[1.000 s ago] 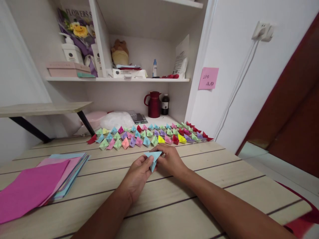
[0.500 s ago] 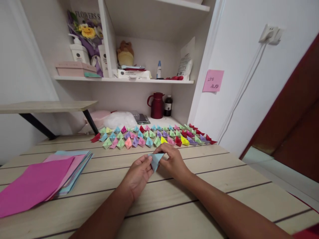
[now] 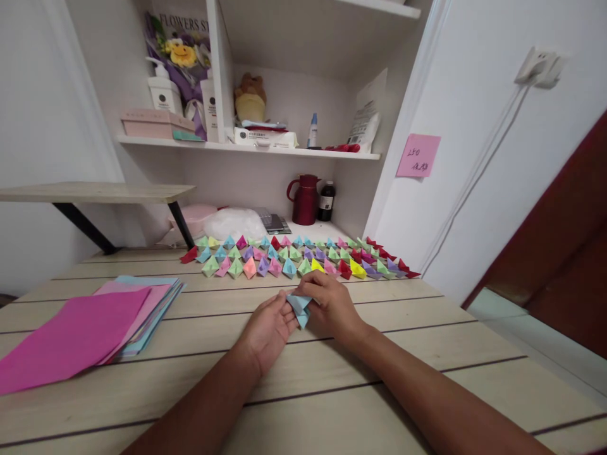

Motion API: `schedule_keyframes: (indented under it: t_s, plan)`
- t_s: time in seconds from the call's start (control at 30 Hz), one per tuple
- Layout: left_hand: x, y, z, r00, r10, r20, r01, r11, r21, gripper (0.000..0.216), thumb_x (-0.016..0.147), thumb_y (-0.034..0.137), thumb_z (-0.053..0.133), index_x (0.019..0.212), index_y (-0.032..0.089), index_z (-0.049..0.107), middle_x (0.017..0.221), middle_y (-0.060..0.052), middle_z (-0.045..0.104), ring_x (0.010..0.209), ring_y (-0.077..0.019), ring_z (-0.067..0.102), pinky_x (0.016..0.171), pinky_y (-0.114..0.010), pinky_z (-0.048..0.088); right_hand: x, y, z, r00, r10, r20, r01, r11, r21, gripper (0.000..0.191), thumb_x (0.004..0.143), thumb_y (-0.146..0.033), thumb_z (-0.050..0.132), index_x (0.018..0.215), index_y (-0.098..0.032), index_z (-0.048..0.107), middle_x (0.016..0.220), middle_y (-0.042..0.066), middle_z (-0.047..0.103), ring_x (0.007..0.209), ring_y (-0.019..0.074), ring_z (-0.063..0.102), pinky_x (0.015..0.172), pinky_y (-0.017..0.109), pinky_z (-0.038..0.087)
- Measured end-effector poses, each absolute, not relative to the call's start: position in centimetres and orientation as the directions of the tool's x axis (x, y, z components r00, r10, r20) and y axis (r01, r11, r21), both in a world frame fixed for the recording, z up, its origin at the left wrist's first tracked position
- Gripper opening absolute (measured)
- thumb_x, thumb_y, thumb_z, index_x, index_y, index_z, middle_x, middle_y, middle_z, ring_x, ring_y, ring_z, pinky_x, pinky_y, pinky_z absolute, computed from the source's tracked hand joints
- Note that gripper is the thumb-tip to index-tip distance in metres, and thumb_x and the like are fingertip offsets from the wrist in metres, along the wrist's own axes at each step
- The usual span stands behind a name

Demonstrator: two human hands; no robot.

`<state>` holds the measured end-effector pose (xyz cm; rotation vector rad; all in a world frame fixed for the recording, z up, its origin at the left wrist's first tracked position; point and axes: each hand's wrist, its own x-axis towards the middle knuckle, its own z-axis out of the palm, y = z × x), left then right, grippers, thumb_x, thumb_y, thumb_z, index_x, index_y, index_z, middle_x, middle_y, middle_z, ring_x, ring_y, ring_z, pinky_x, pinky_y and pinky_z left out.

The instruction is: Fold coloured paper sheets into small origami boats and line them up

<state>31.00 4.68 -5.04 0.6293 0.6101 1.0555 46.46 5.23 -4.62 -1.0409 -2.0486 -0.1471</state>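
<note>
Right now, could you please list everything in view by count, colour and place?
Folded paper: one, light blue, between hands
Paper boats: dozens, multicoloured, table's back
Paper stack: one, magenta-topped, table's left
Table: one, pale wood, foreground
Stand: one, pale-topped, left
Jug: one, dark red, below shelf
Bottle: one, dark, beside jug
Cabinet: one, white, behind table
Other items: several, mixed colours, cabinet
Note: one, pink, right wall
Socket: one, white, wall
Panel: one, dark-red, right
Left hand: one, bare, at paper's left
Right hand: one, bare, holding paper

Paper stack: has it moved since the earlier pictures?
No; against the lined table, the paper stack keeps its place; only the view shifted.
</note>
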Motion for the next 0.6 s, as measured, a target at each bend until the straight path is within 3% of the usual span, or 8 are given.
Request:
schedule_keyframes:
  t_s: [0.1, 0.23, 0.3, 0.37, 0.47, 0.53, 0.6]
  plan:
    - [31.0, 4.7, -5.0, 0.356, 0.92, -0.164, -0.575, 0.353, 0.738, 0.018, 0.092, 0.024, 0.049, 0.097, 0.013, 0.062, 0.091, -0.014, 0.072, 0.084, -0.0179, 0.069, 0.083, -0.032, 0.054, 46.2, 5.2, -4.5, -0.303, 0.667, 0.681, 0.681, 0.651, -0.336, 0.026, 0.075, -0.005, 0.053, 0.086, -0.022, 0.07, 0.094, 0.004, 0.064, 0.086, 0.0184, 0.057, 0.074, 0.028, 0.042]
    - [30.7, 5.1, -5.1, 0.335, 0.933, -0.127, -0.468, 0.282, 0.838, 0.03, 0.094, 0.035, 0.045, 0.108, 0.013, 0.061, 0.099, -0.015, 0.07, 0.092, -0.0208, 0.067, 0.086, -0.036, 0.053, 46.3, 5.7, -4.8, -0.167, 0.82, 0.547, 0.554, 0.537, -0.636, 0.027, 0.071, -0.005, 0.049, 0.086, -0.019, 0.067, 0.08, 0.001, 0.065, 0.072, 0.0155, 0.057, 0.066, 0.024, 0.043]
    - [30.4, 5.5, -5.3, 0.201, 0.979, -0.02, -0.318, 0.085, 0.944, 0.031, 0.092, 0.038, 0.048, 0.112, 0.016, 0.059, 0.108, -0.013, 0.066, 0.096, -0.0222, 0.066, 0.089, -0.039, 0.052, 46.7, 6.1, -5.0, -0.114, 0.874, 0.472, 0.536, 0.454, -0.711, 0.029, 0.068, -0.005, 0.048, 0.086, -0.019, 0.065, 0.074, -0.001, 0.064, 0.066, 0.0147, 0.056, 0.062, 0.023, 0.042]
    - [30.0, 5.8, -5.3, 0.02, 0.977, 0.212, -0.032, -0.212, 0.977, 0.029, 0.087, 0.035, 0.055, 0.111, 0.02, 0.06, 0.116, -0.012, 0.061, 0.103, -0.0238, 0.062, 0.094, -0.043, 0.049, 47.2, 6.5, -5.0, -0.071, 0.898, 0.435, 0.572, 0.394, -0.719, 0.028, 0.067, -0.006, 0.049, 0.086, -0.019, 0.064, 0.071, -0.001, 0.063, 0.066, 0.015, 0.056, 0.06, 0.022, 0.04]
    - [29.8, 5.8, -4.9, -0.031, 0.804, 0.593, 0.369, -0.543, 0.755, 0.025, 0.084, 0.027, 0.058, 0.108, 0.022, 0.062, 0.124, -0.01, 0.052, 0.118, -0.0264, 0.051, 0.103, -0.046, 0.041, 47.7, 6.6, -4.7, -0.027, 0.899, 0.437, 0.662, 0.343, -0.666, 0.028, 0.069, -0.009, 0.051, 0.09, -0.02, 0.066, 0.076, 0.0, 0.067, 0.07, 0.0162, 0.058, 0.062, 0.023, 0.04]
    - [30.0, 5.4, -4.4, 0.038, 0.704, 0.709, 0.467, -0.64, 0.61, 0.026, 0.084, 0.027, 0.058, 0.11, 0.024, 0.062, 0.125, -0.01, 0.051, 0.123, -0.0267, 0.047, 0.105, -0.045, 0.038, 47.8, 6.4, -4.3, -0.026, 0.893, 0.45, 0.727, 0.326, -0.604, 0.03, 0.069, -0.011, 0.053, 0.094, -0.022, 0.066, 0.081, 0.001, 0.069, 0.072, 0.0169, 0.059, 0.064, 0.023, 0.039]
    - [30.5, 4.7, -4.0, 0.128, 0.672, 0.729, 0.479, -0.685, 0.548, 0.028, 0.083, 0.026, 0.061, 0.11, 0.027, 0.063, 0.126, -0.009, 0.051, 0.122, -0.0266, 0.048, 0.106, -0.042, 0.036, 47.7, 6.1, -4.1, -0.043, 0.89, 0.454, 0.778, 0.315, -0.543, 0.032, 0.07, -0.012, 0.055, 0.098, -0.024, 0.066, 0.082, 0.001, 0.07, 0.072, 0.0174, 0.06, 0.064, 0.024, 0.038]
